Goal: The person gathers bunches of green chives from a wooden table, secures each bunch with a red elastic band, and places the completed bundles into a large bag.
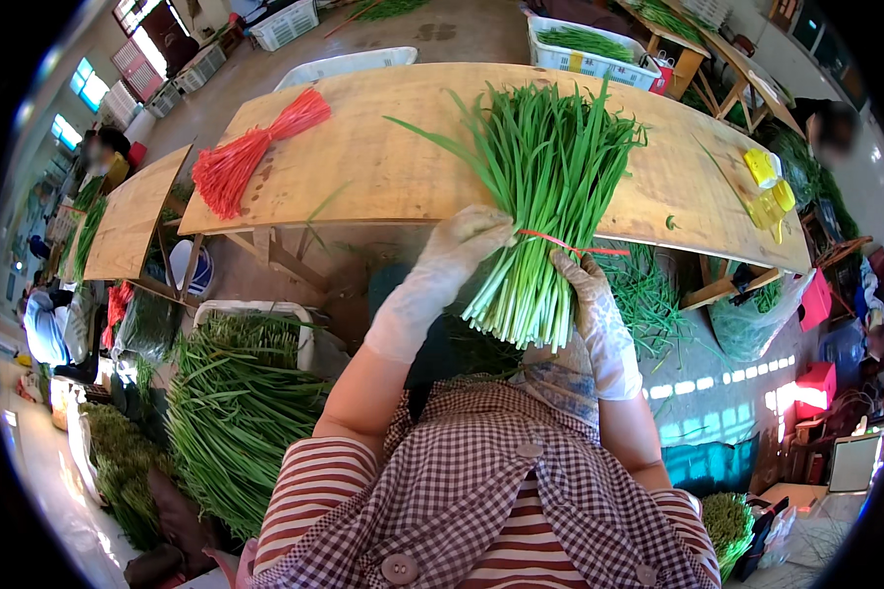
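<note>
A thick bundle of garlic chives (550, 167) rests on the table's near edge, leaves fanned away from me and pale cut stems toward me. Around its stems runs a red tie strip (550, 239), with a loose end sticking out to the right. My left hand (469, 239), in a whitish glove, has its fingertips closed on the strip at the bundle's left side. On the right side, my gloved right hand (587, 285) grips the stems just below the strip; some of its fingers are hidden.
A pile of red tie strips (255, 157) lies on the wooden table (383, 147), with yellow-capped containers (771, 196) at its right end. Loose chives (231, 412) heap beside me at the left. White crates (594, 54) stand beyond the table. Other people are in the background.
</note>
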Available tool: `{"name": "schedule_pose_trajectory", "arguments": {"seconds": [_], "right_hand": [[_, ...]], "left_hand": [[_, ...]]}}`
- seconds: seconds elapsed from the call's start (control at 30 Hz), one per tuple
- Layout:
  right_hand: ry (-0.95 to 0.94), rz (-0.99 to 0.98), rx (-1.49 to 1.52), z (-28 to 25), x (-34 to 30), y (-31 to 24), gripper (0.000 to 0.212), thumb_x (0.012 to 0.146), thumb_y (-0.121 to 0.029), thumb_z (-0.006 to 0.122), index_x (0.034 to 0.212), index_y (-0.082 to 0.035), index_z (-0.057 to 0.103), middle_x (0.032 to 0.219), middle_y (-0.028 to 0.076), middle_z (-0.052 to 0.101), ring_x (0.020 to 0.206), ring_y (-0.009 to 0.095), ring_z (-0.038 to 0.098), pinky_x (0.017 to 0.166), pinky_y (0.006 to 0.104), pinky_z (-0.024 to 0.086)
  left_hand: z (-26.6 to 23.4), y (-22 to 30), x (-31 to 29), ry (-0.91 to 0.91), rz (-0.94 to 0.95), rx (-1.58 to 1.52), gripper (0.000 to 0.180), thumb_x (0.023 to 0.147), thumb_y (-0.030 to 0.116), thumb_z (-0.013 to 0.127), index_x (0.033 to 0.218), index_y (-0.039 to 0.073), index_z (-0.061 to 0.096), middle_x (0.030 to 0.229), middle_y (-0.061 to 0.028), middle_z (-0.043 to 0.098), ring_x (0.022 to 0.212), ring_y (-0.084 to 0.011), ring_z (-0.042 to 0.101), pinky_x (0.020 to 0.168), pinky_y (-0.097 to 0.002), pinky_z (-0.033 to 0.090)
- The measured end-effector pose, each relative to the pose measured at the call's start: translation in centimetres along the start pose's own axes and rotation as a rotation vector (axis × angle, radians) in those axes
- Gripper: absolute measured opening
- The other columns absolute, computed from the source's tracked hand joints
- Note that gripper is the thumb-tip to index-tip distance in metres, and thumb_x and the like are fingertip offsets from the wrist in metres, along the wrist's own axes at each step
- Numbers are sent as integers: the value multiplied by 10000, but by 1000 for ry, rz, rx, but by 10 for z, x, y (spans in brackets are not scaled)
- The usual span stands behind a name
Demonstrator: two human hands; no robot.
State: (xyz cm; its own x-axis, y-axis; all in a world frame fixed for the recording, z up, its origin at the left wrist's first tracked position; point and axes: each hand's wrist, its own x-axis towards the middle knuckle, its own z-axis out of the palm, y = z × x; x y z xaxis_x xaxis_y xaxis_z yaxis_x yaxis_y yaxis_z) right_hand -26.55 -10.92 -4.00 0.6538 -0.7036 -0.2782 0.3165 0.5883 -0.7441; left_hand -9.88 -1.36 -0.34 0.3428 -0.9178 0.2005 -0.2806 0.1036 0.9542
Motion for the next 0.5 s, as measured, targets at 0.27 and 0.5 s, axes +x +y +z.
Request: {"name": "schedule_pose_trajectory", "arguments": {"seconds": [0.27,0.5], "right_hand": [[32,2,-132,-10,5,3,605,773,-246,687,1224,34,398,1084,145,557,928,208,581,790,310,497],[-48,-114,-308,-1,18,5,547,729,-167,730,1179,-10,463,1079,98,580,938,199,575,838,305,470]], "left_hand": [[-127,-40,-76,594,-238,51,249,794,206,620,940,6,597,1015,-159,587,933,-238,551,816,-347,455],[20,-26,6,-191,-445,-636,453,822,195,605,1191,-28,469,1141,-144,540,1081,-194,489,955,-309,369]]}}
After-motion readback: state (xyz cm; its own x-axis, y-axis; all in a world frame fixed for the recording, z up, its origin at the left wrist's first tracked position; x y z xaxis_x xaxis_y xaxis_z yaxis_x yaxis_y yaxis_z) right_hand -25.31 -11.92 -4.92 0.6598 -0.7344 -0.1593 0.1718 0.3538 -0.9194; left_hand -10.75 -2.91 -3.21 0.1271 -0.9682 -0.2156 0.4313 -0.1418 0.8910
